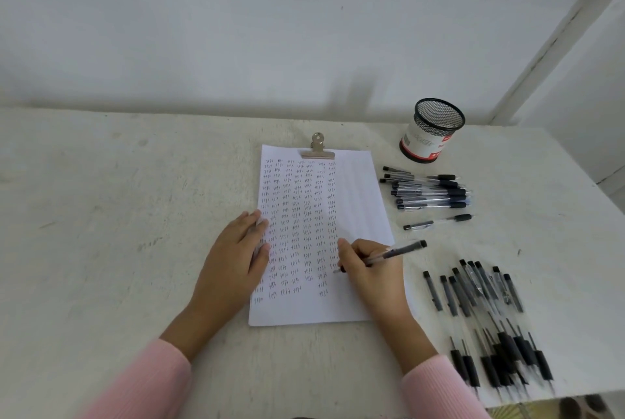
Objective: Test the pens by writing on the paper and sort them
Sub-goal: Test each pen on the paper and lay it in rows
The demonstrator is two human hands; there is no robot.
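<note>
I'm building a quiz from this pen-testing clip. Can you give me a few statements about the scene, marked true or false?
1. The right hand grips a pen with its tip at the paper. True.
2. The left hand lifts the paper off the table. False: it rests flat on the paper's left edge, fingers straight.
3. The mesh cup is full of pens. False: no pen shows in it, and the pens lie in groups on the table.
4. A metal clip sits on the paper's top edge. True.
5. The paper is blank. False: columns of small handwriting cover much of it.
</note>
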